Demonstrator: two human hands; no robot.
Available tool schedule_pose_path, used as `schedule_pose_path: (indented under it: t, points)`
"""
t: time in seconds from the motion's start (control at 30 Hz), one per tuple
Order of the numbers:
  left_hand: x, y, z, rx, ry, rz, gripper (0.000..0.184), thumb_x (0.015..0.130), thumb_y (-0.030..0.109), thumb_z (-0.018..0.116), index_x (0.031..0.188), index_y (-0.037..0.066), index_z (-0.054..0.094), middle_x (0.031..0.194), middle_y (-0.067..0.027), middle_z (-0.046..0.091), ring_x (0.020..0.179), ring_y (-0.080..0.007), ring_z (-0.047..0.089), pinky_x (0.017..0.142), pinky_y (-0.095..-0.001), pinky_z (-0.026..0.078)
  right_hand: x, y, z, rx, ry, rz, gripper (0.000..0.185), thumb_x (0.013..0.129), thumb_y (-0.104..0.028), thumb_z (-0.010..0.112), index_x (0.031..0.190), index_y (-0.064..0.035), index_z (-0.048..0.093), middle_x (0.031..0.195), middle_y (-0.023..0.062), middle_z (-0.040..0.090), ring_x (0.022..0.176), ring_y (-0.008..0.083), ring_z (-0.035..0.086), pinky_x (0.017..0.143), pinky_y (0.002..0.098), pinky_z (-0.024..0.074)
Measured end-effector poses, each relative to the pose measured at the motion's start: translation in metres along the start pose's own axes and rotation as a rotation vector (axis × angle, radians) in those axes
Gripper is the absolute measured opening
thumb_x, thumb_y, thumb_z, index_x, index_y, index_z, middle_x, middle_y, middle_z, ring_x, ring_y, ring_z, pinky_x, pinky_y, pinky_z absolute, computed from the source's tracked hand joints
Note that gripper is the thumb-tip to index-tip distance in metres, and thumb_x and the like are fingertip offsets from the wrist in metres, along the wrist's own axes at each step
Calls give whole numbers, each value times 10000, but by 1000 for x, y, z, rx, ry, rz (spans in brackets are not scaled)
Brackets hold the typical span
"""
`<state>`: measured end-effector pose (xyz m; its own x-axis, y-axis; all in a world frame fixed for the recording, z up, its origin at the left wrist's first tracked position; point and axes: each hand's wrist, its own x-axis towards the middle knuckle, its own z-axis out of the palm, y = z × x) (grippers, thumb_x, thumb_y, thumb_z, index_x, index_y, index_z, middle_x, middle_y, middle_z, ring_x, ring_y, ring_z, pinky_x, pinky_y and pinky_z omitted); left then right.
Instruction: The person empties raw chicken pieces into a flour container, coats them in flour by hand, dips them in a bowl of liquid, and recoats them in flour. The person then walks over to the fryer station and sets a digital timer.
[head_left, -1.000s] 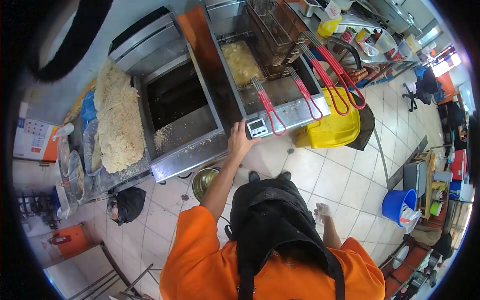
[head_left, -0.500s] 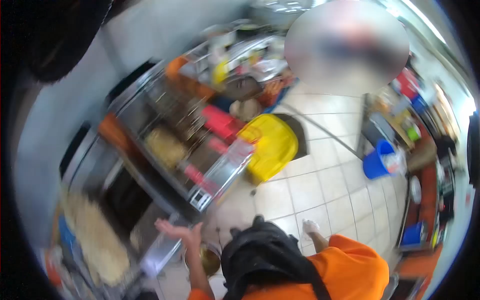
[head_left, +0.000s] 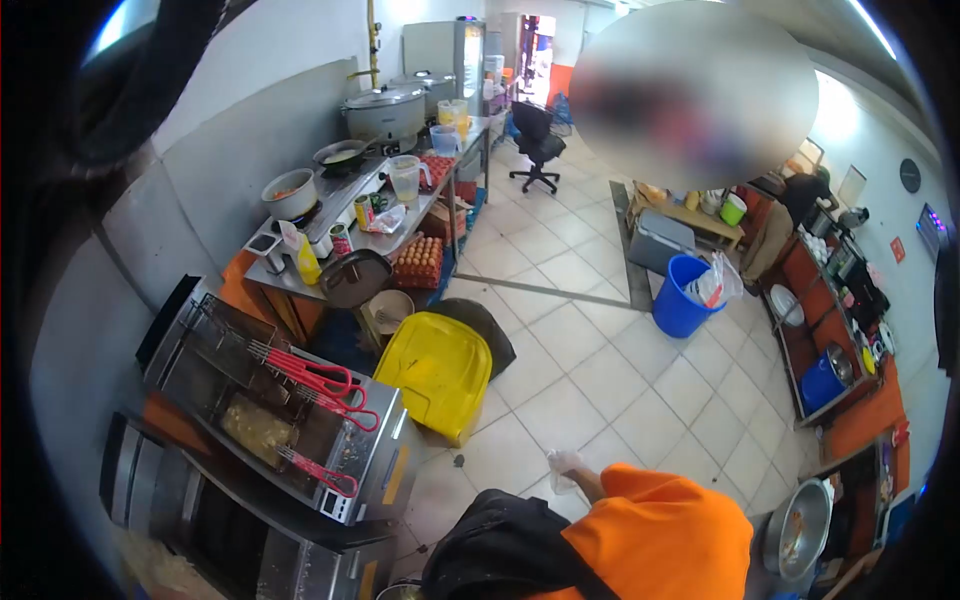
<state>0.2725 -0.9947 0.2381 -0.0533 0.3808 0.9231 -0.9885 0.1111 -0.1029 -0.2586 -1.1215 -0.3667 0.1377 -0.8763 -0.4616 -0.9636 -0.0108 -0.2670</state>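
Observation:
My right hand (head_left: 564,463) hangs low beside my orange sleeve, over the tiled floor. It is wrapped in thin see-through plastic that looks like a disposable glove; its finger positions are too indistinct to make out. My left hand is out of the picture. To my left stands a deep fryer (head_left: 372,480) with wire baskets that have red handles (head_left: 318,377). Pale food (head_left: 257,432) lies in one of its baskets. The yellow plastic bin (head_left: 437,375) is just beyond the fryer.
A steel table (head_left: 415,208) along the left wall carries pots and jugs, with egg trays (head_left: 418,262) below. Ahead are a blue bucket (head_left: 683,300), a grey cooler (head_left: 661,241) and an office chair (head_left: 537,147). Shelves and a large metal bowl (head_left: 799,530) line the right; another person (head_left: 785,215) stands there.
My view has swung up and steadied, showing more of the room ahead. The left hand, open with spread fingers near the fryer before, has left view. My right hand appears slightly further left.

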Motion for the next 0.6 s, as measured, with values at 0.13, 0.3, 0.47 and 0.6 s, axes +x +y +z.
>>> schedule_pose_path:
  t: [0.13,0.3,0.47,0.6]
  points:
    - [26,54,33,-179,-17,10,569,887,228,475,1359,-2,256,1431,-213,254,1350,-347,249,1118,-534,125,0,27,-1,154,-192,149,444,966,-348,261,1205,-70,511,1153,220,589,1056,413,563,899,518,435]
    - [43,112,27,-294,41,69,524,881,206,477,1334,14,295,1411,-193,291,1338,-335,275,1112,-543,136,54,117,45,-78,-184,-195,491,975,-380,229,1240,-77,510,1198,246,559,1104,412,537,943,515,397]
    - [72,160,-12,-319,22,179,481,876,184,478,1309,31,334,1392,-173,328,1327,-324,300,1107,-552,146,54,103,15,-90,-441,-127,527,952,-459,319,1159,-15,514,989,246,636,889,348,636,745,454,508]
    - [110,202,-67,-256,25,326,450,871,167,480,1289,45,365,1376,-157,357,1318,-314,320,1103,-560,155,60,31,0,-354,-370,-375,666,937,-554,273,1069,36,553,1005,228,633,880,310,637,703,449,523]
